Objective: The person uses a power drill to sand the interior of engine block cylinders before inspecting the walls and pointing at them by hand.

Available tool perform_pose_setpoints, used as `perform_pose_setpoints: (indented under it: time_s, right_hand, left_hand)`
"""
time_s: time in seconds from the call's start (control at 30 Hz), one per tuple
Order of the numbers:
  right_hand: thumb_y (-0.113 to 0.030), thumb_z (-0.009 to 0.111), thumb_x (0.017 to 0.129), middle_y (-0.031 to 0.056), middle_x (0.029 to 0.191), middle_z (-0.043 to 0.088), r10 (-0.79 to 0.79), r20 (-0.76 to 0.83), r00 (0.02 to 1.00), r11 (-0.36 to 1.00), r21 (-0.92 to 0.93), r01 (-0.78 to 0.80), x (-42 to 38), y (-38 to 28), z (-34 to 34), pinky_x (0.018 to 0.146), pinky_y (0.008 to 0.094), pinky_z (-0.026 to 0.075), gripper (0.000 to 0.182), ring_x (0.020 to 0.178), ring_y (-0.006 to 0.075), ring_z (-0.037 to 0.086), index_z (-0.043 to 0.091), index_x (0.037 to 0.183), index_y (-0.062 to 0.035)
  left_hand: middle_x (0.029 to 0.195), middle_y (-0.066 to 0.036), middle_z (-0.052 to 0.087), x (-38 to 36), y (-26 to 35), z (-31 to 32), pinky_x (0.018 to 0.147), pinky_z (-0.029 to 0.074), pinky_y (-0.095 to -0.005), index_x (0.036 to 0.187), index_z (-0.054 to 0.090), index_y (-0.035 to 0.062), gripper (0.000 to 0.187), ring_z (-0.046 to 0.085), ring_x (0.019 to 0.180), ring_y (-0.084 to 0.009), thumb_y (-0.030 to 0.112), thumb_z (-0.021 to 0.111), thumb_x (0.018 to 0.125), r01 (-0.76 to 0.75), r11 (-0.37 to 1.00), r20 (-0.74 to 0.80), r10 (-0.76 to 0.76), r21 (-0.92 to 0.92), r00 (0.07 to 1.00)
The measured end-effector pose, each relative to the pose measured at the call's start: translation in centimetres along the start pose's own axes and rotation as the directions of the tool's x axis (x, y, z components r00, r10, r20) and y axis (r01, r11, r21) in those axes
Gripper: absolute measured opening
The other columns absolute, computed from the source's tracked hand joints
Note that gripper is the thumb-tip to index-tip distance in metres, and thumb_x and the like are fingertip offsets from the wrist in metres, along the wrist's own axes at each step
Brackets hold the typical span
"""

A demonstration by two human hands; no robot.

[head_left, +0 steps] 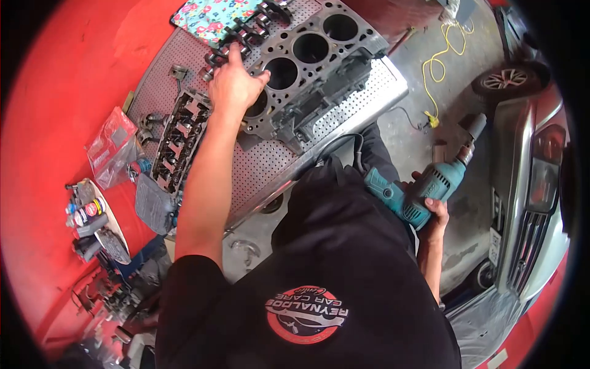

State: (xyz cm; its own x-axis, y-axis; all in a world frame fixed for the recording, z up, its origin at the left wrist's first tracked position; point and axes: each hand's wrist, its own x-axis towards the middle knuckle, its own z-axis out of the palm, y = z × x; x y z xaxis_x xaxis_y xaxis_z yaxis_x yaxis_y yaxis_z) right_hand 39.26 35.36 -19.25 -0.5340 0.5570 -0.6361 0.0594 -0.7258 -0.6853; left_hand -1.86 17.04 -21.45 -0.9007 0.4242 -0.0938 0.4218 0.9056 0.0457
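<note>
My left hand (235, 86) reaches over the perforated metal workbench (246, 172), fingers spread. Its index finger lies at the crankshaft (239, 34), while the thumb rests at the edge of the engine block (310, 77), whose round cylinder bores face up. At my right side, my right hand (435, 215) is wrapped around the body of a teal power drill (424, 190). A grey cylinder-shaped attachment (474, 126) sits in the drill's chuck and points away from me. Most of the right fingers are hidden behind the drill.
A cylinder head (181, 138) lies on the bench's left side, and a floral cloth (212, 21) at the back. A round stand (114, 230) holds bottles and parts. The yellow cord (433, 67) trails across the floor. A car (522, 184) stands close on the right.
</note>
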Motion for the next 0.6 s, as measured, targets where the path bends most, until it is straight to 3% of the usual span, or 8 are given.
perform_pose_setpoints:
  time_s: [0.1, 0.27, 0.43, 0.53, 0.6]
  right_hand:
    - [-0.023, 0.071, 0.064, 0.0239, 0.127, 0.059, -0.009, -0.022, 1.0, 1.0, 0.009, 0.009, 0.5, 0.4, -0.3, 0.096, 0.0511, 0.056, 0.085, 0.106, 0.0391, 0.067, 0.042, 0.138, 0.0061]
    - [-0.024, 0.072, 0.062, 0.0222, 0.122, 0.062, 0.049, -0.046, 0.998, 0.999, 0.007, -0.048, 1.2, 0.7, -1.7, 0.095, 0.0491, 0.056, 0.083, 0.104, 0.0376, 0.068, 0.047, 0.134, 0.0066]
    - [-0.025, 0.072, 0.061, 0.0203, 0.119, 0.064, 0.106, -0.07, 0.992, 0.994, -0.021, -0.108, 2.1, 1.2, -4.7, 0.094, 0.0476, 0.056, 0.082, 0.103, 0.0362, 0.069, 0.05, 0.133, 0.0075]
    - [-0.024, 0.071, 0.061, 0.0207, 0.119, 0.064, 0.087, -0.113, 0.99, 0.996, -0.004, -0.088, 2.7, 1.0, -5.0, 0.094, 0.0481, 0.055, 0.082, 0.105, 0.0371, 0.068, 0.049, 0.134, 0.0071]
    - [-0.024, 0.07, 0.062, 0.021, 0.119, 0.063, 0.094, -0.111, 0.989, 0.995, 0.025, -0.092, 3.6, 0.9, -5.5, 0.094, 0.0486, 0.055, 0.082, 0.106, 0.0375, 0.068, 0.047, 0.136, 0.0066]
  left_hand:
    - [0.118, -0.021, 0.067, 2.2, 2.1, 0.5, 0.102, 0.042, -0.0559, 0.151, 0.037, 0.0126, 0.093, 0.061, 0.117, -0.0361, 0.049, 0.079, 0.077, -0.093, 0.976, 0.122, 0.069, 0.195, 0.99]
    - [0.115, -0.018, 0.07, 3.1, 3.6, 0.2, 0.099, 0.042, -0.0528, 0.153, 0.036, 0.015, 0.09, 0.063, 0.114, -0.0338, 0.05, 0.076, 0.08, -0.212, 0.874, 0.091, 0.192, 0.437, 0.977]
    - [0.109, -0.018, 0.071, 1.1, 2.6, -2.7, 0.098, 0.043, -0.0508, 0.147, 0.046, 0.0139, 0.079, 0.064, 0.11, -0.0324, 0.051, 0.071, 0.082, -0.234, 0.832, -0.013, 0.278, 0.502, 0.961]
    - [0.099, -0.015, 0.072, 1.3, 0.1, -5.5, 0.091, 0.048, -0.0492, 0.146, 0.049, 0.0166, 0.061, 0.069, 0.095, -0.0317, 0.033, 0.064, 0.089, -0.16, 0.85, -0.184, 0.286, 0.502, 0.94]
    - [0.096, -0.015, 0.072, 1.0, 0.5, -8.1, 0.086, 0.051, -0.047, 0.147, 0.048, 0.0213, 0.06, 0.069, 0.09, -0.0317, 0.022, 0.062, 0.089, -0.135, 0.942, -0.041, 0.155, 0.308, 0.987]
